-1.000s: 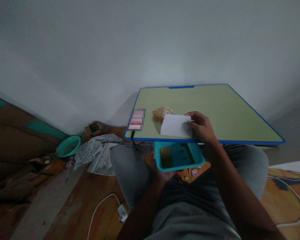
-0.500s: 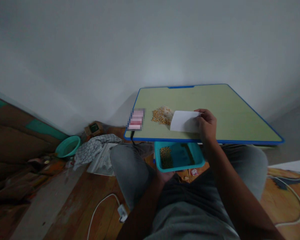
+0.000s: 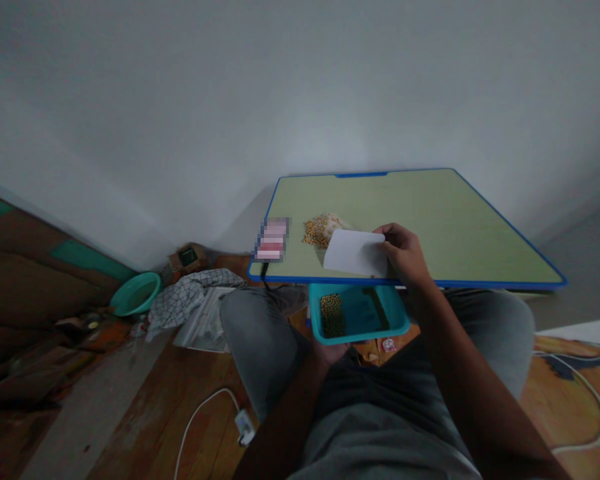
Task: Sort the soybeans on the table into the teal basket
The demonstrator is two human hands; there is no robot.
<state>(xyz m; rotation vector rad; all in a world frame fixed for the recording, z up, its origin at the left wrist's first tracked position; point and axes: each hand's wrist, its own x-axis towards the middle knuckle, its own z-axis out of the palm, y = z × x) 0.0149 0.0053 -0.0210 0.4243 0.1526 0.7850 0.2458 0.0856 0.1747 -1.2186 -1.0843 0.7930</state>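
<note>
My right hand (image 3: 404, 250) pinches the right end of a white card (image 3: 354, 252), which is tilted low over the tabletop (image 3: 460, 233). Just beyond the card's left part lies a heap of yellowish beans (image 3: 316, 230), mixed with something pale and fine at its right side. Under the table's front edge, my left hand (image 3: 330, 351) supports a teal plastic tray (image 3: 363, 337) from below; most of its fingers are hidden beneath it. Inside the tray, small round greenish beans (image 3: 333, 317) fill the left side, and a dark strip of stuff shows toward the right.
A blurred-out pink rectangular item (image 3: 273, 239) lies at the table's left edge. On the floor to the left are a teal basin (image 3: 137, 293), a checked cloth (image 3: 193, 290) and a white power plug with cord (image 3: 244, 425). A wall stands right behind the table.
My right hand has moved the card to the left and nearer the table's front edge, beside the heap. My left hand and the tray have stayed in place.
</note>
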